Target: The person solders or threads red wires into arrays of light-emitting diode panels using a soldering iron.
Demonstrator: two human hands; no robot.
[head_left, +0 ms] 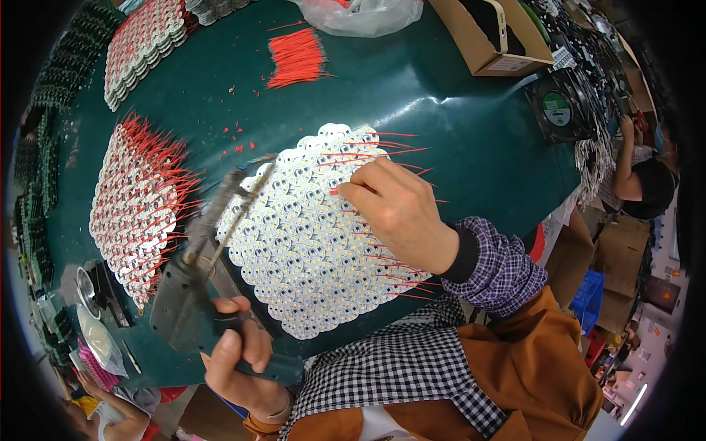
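Observation:
A panel of joined round white LED boards (294, 250) lies on the green table in front of me. My right hand (401, 209) is over its right side, thumb and forefinger pinching a short red wire (334, 192) against a board. Several red wires stick out from the panel's right edge. My left hand (239, 356) is wrapped round the handle of a dark soldering gun (180, 301). Its front end, slightly blurred, hangs over the panel's upper left edge; whether the tip touches a board I cannot tell.
Left of the panel lies a stack of LED boards (132, 213) with red wires attached. Further back are a bundle of red wires (296, 59), more stacked panels (143, 51), a plastic bag (364, 18), a cardboard box (489, 44) and a black fan (557, 109). Other people sit at the sides.

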